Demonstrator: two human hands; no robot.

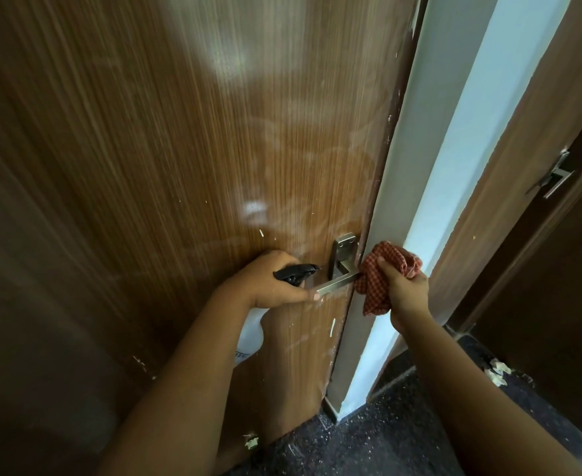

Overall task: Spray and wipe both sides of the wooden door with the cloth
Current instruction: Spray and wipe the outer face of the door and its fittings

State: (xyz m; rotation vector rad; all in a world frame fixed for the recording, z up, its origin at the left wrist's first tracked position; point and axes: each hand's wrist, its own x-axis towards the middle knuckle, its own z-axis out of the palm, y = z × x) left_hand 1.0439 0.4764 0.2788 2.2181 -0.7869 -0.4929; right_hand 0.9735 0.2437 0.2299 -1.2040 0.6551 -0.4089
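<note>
A: Door first. How does it handle?

B: Brown wood-grain laminate door, stiff, heavy-looking, glossy face with pale smeary streaks above the left hand's grip. Swings on hinges I'd guess, so take it by the brushed-metal lever handle, just right of that grip.

A: Cloth?

B: Red-and-white checked cloth, soft, light, bunches easily. It's wadded up in the right hand, fingers curled tight around it, tails hanging below the grip. It sits at the door's edge, touching the inner end of the lever.

A: Left hand?

B: Left hand is wrapped around the neck of a white plastic spray bottle with a black trigger head; thumb tip reaches the free end of the lever. Bottle body hangs under the grip, mostly hidden by the forearm. Probably light; wet plastic could be slippery.

A: Either grip loose?

B: No, both closed on their thing. Nozzle points toward the handle plate.
</note>
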